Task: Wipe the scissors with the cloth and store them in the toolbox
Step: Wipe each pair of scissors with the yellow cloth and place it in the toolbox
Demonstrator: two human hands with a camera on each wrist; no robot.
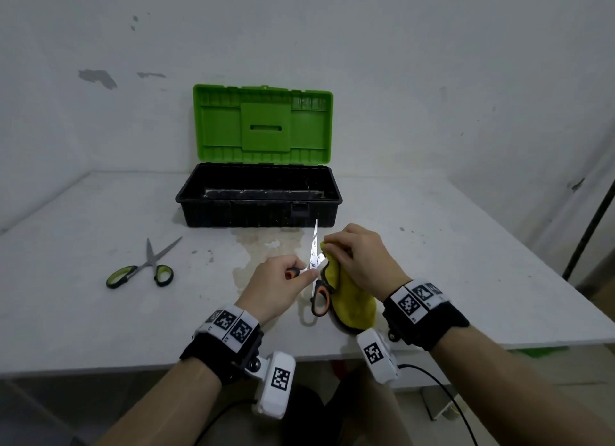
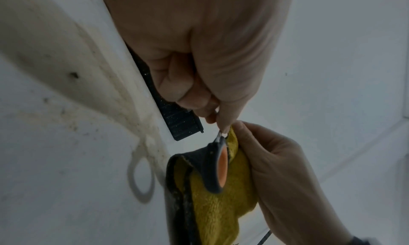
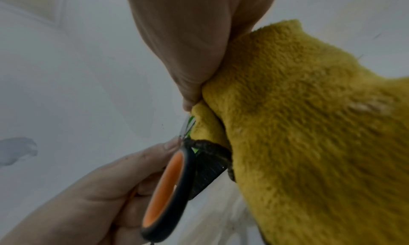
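My left hand point(image 1: 293, 274) grips one orange-and-black handle of the open scissors point(image 1: 314, 246), whose one blade points up toward the toolbox. The other handle loop point(image 1: 320, 298) hangs down free, also seen as the loop point(image 2: 221, 168) and the loop point(image 3: 168, 187). My right hand point(image 1: 336, 242) pinches a yellow cloth point(image 1: 349, 299) against the second blade near the pivot. The cloth point(image 3: 309, 126) drapes down below my right hand point(image 3: 190, 56). The toolbox point(image 1: 259, 196) stands open behind, with a black base and raised green lid point(image 1: 263, 124).
A second pair of scissors with green-and-black handles point(image 1: 146, 267) lies open on the white table point(image 1: 100, 312) to the left. A brownish stain point(image 1: 259, 246) marks the table in front of the toolbox. The wall stands right behind the box.
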